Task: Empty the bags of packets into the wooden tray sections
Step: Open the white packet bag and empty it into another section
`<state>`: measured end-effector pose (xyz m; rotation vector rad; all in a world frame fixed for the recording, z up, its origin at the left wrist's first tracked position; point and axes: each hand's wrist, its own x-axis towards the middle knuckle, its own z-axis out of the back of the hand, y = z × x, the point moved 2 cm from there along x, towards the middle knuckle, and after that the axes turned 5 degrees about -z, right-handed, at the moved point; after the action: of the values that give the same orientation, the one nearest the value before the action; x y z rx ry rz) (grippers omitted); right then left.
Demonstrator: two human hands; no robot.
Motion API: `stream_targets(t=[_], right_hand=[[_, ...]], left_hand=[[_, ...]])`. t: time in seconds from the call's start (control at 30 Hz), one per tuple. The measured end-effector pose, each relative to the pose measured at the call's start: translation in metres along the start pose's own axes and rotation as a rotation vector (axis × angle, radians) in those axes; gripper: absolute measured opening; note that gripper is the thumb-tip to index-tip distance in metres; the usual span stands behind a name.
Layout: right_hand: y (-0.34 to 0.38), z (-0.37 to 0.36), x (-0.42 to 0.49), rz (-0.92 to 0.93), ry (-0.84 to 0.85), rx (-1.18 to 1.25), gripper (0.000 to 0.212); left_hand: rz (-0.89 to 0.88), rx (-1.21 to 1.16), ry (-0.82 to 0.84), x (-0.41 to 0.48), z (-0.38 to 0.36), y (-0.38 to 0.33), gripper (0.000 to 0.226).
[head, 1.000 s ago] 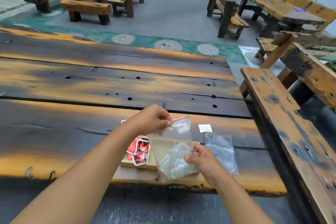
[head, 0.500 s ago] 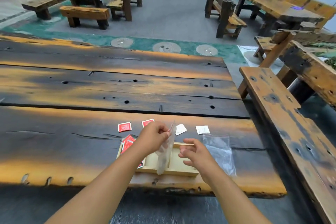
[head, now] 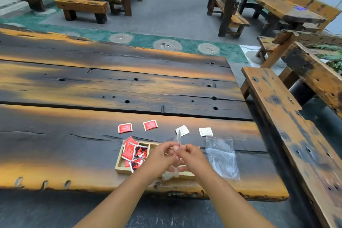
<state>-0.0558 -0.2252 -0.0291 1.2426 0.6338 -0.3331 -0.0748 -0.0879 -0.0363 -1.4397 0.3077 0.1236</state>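
Observation:
A small wooden tray (head: 118, 167) sits near the table's front edge. Its left section holds several red packets (head: 133, 153). My left hand (head: 159, 157) and my right hand (head: 192, 157) meet over the tray's right section and both pinch a clear plastic bag (head: 178, 139) held upright and edge-on; its lower end (head: 171, 173) hangs over the tray. What lies in the right section is hidden by my hands. Two red packets (head: 125, 128) (head: 150, 124) and two white packets (head: 182, 130) (head: 205, 132) lie on the table behind the tray.
An empty clear zip bag (head: 221, 155) lies flat just right of the tray. A wooden bench (head: 288, 126) runs along the table's right end. The dark plank table (head: 92, 87) stretches far back and left. More benches and tables stand beyond.
The bag held white packets a second ago and now looks flat and empty. My right hand rose from the bag's bottom to join the left on the bag. The view tilted down.

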Motion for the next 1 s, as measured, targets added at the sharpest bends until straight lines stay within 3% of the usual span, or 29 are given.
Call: stream_targets(t=[0.1,0.23,0.5,0.67,0.87,1.0], right_hand=[[0.002,0.003,-0.001,-0.035,-0.011,0.033,0.020],[0.003,0.006,-0.003,-0.064,0.015,0.058,0.023],[0.003,0.007,-0.014,-0.024,0.081,-0.145,0.026],[0.003,0.008,-0.011,0.017,-0.009,-0.244,0.025],[0.006,0.000,-0.008,0.148,-0.158,-0.535,0.024],[0.007,-0.004,-0.009,0.191,-0.233,-0.625,0.034]], left_hand=[[0.022,-0.035,0.040,0.000,0.005,0.002,0.030],[0.061,0.020,-0.001,0.008,0.013,0.000,0.024],[0.044,-0.012,-0.025,0.015,0.011,-0.006,0.013],[0.069,-0.029,0.002,0.017,0.007,-0.005,0.016],[0.110,-0.077,-0.002,0.019,0.004,-0.006,0.035],[0.129,-0.138,-0.014,0.019,0.000,-0.007,0.033]])
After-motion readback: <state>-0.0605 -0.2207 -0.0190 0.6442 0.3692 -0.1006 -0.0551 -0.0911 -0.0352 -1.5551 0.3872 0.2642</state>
